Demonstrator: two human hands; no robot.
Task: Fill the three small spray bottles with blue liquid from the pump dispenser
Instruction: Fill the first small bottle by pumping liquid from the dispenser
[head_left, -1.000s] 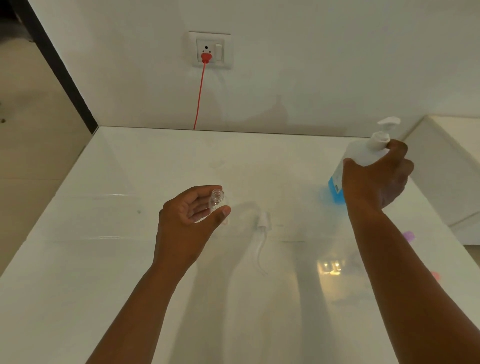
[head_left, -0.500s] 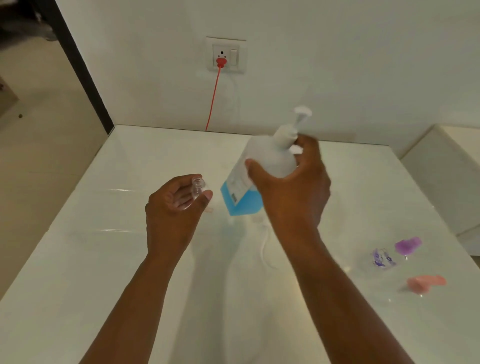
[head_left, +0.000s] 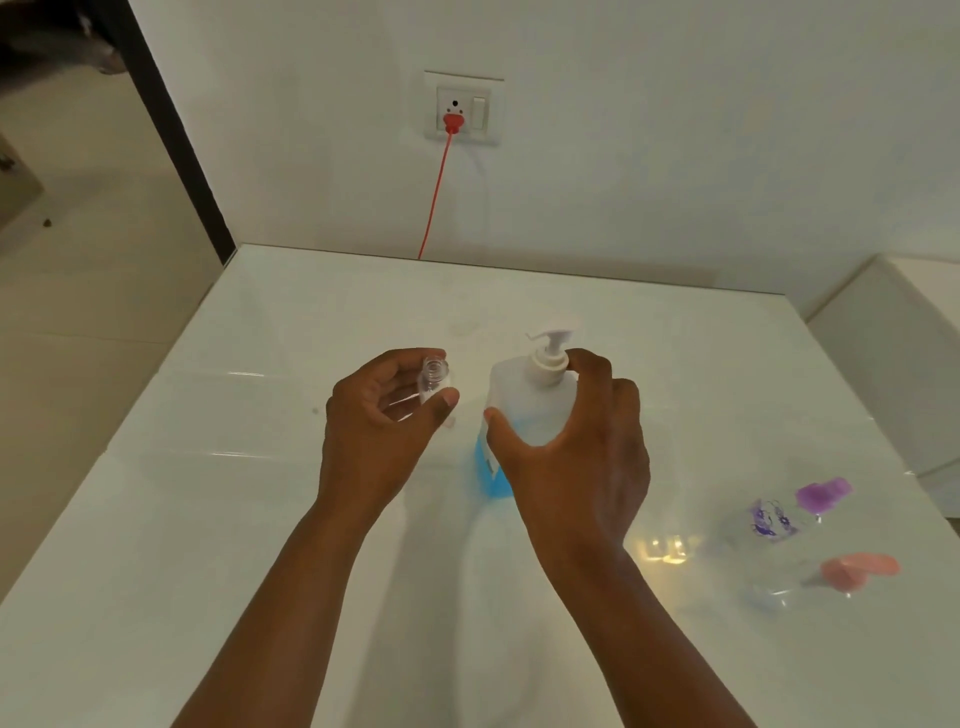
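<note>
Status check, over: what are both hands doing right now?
Left hand holds open clear bottle. Right hand grips pump dispenser, nozzle not over bottle. Nothing between them.

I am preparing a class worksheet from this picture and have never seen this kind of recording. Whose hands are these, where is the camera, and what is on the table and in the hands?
There is no machine here: a person wears one camera on the head, looking forward and down, so you see their own two arms. The left hand holds a small clear bottle with its top off. The right hand grips a pump dispenser with blue liquid in its lower part, standing on the white table. To the right lie two more small clear bottles, one with a purple cap, one with a pink cap. On the wall, a red plug sits in a socket.
</note>
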